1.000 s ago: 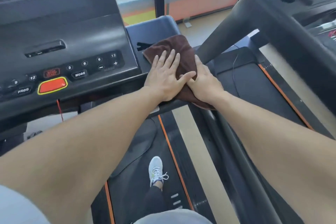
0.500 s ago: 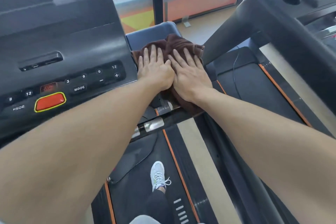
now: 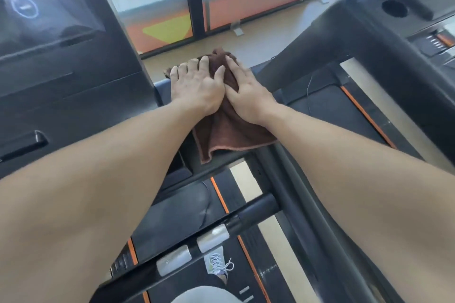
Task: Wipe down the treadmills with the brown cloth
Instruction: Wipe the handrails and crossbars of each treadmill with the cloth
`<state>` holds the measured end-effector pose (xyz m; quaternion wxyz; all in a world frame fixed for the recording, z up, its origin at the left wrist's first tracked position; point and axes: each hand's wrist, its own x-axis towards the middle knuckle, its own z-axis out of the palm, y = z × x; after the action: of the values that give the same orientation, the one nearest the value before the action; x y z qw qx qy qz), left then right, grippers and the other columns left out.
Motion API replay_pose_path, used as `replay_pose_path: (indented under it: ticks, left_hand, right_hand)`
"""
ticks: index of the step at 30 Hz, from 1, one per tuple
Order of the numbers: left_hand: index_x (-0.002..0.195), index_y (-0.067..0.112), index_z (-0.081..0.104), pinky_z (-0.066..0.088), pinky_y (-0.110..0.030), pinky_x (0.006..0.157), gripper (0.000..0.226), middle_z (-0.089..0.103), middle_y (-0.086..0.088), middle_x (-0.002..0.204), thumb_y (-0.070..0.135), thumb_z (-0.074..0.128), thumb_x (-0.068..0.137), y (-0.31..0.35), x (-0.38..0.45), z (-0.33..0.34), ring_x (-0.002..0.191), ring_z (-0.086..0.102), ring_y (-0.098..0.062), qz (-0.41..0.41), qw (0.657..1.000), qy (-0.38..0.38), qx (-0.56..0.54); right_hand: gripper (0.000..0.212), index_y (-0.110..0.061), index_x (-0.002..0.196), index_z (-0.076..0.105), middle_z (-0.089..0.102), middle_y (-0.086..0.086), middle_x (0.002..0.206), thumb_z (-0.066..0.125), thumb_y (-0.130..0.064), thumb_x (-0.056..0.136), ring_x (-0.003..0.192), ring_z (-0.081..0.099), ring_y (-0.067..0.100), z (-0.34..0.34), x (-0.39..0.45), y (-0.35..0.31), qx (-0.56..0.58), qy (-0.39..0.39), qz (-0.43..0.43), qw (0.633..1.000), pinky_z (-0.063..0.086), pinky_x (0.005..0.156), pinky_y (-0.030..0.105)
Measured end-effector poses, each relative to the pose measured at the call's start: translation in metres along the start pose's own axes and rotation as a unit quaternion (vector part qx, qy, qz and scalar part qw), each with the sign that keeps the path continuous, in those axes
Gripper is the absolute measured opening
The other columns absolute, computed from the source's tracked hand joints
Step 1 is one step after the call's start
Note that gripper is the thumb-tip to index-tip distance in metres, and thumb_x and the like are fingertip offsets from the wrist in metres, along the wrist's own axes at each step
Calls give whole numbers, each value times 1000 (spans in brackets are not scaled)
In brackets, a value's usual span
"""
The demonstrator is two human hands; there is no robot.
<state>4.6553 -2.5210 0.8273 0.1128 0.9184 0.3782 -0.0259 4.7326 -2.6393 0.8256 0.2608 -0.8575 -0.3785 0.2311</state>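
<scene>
- The treadmill [image 3: 73,96] you stood on filled the view from nine o'clock to the centre, its dark console rising at ten o'clock and its belt running down toward six o'clock.
- A second treadmill [image 3: 384,61] stood at two to three o'clock, its slanted upright just beside your right hand.
- The handlebar [image 3: 221,229] with silver pads crossed below your forearms at six o'clock.
- The brown cloth [image 3: 229,135] lay spread on the flat side tray of your console, right at the centre; its far end bunched up at twelve o'clock of your hands and its loose near corners hung out toward five and six o'clock of them.
- Your left hand [image 3: 197,86] pressed flat on the cloth's left part, fingers straight and reaching past the tray's far edge.
- Your right hand [image 3: 246,91] pressed flat on the cloth's right part, fingers extended, thumb touching your left hand.
- Your white shoe [image 3: 218,265] showed on the belt at six o'clock.
</scene>
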Motion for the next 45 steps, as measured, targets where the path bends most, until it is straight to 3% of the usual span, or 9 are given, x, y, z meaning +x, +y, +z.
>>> replay_pose_path:
  ticks: [4, 9, 13, 18, 24, 27, 34, 43, 45]
  left_hand:
    - [148, 15, 43, 25, -52, 116, 64, 47, -16, 151, 55, 16, 106, 8, 18, -5, 140, 40, -38, -4, 1000, 1, -5]
    - [137, 16, 52, 34, -53, 109, 64, 56, -14, 143, 56, 12, 106, 16, 30, -6, 131, 51, -37, 4, 999, 18, -42]
    - [137, 18, 54, 32, -54, 114, 64, 58, -14, 141, 55, 12, 106, 19, 30, 1, 132, 51, -37, 16, 998, 51, -39]
    - [163, 21, 21, -7, -51, 127, 66, 18, -8, 170, 52, 8, 106, 23, -3, 17, 159, 5, -28, 51, 996, 72, -10]
    - [165, 22, 3, -13, -47, 126, 66, -11, -5, 172, 52, 10, 107, 44, -81, 33, 158, -14, -24, 92, 995, 34, -3]
    - [165, 22, 0, -14, -46, 126, 65, -14, -4, 172, 51, 10, 108, 61, -134, 43, 157, -16, -23, 94, 995, 12, -4]
    - [164, 22, -5, -10, -41, 127, 62, -17, -2, 171, 46, 14, 109, 94, -266, 88, 157, -17, -20, 65, 992, 5, -110]
    - [165, 20, 4, 24, -41, 120, 57, -10, -1, 172, 32, 24, 112, 122, -436, 155, 158, 7, -22, 17, 944, -90, -317]
    - [164, 35, 1, 15, -34, 124, 57, 3, 7, 172, 37, 25, 113, 137, -472, 164, 157, 11, -16, -25, 886, -100, -451]
  right_hand:
    - [71, -37, 163, 17, 41, 0, 161, 47, -56, 102, 146, 40, 21, -2, 18, 8, 110, -16, 44, 993, 30, 119, 35]
    - [64, -37, 159, 34, 47, -15, 156, 48, -59, 101, 144, 40, 5, -1, 29, 16, 197, -8, 54, 979, 26, 122, 27]
    - [53, -38, 156, 40, 52, -3, 152, 39, -56, 106, 142, 45, 19, -3, 22, 11, 183, -5, 67, 981, 31, 116, 32]
    - [57, -40, 154, 43, 54, 0, 150, 36, -65, 102, 138, 47, 23, -2, -10, 23, 138, -1, 80, 987, 35, 111, 34]
    - [55, -36, 147, 54, 54, -15, 145, 50, -63, 100, 137, 44, 4, 6, -93, 56, 230, -15, 71, 970, 31, 111, 21]
    - [62, -48, 133, 65, 63, -19, 138, 64, -79, 79, 133, 54, 6, 15, -146, 80, 293, -45, 108, 949, 34, 119, 34]
    - [43, -40, 145, 51, 64, -33, 115, 57, -46, 103, 97, 58, -25, 16, -276, 118, 268, -33, 76, 960, 40, 84, 2]
    - [102, -42, 162, 11, 48, -4, 155, 75, -51, 83, 137, 50, 12, 24, -419, 162, 195, -67, 70, 976, 38, 118, 37]
    - [104, -44, 162, 8, 39, -4, 161, 76, -47, 82, 141, 45, 10, 24, -449, 168, 182, -65, 50, 980, 37, 119, 36]
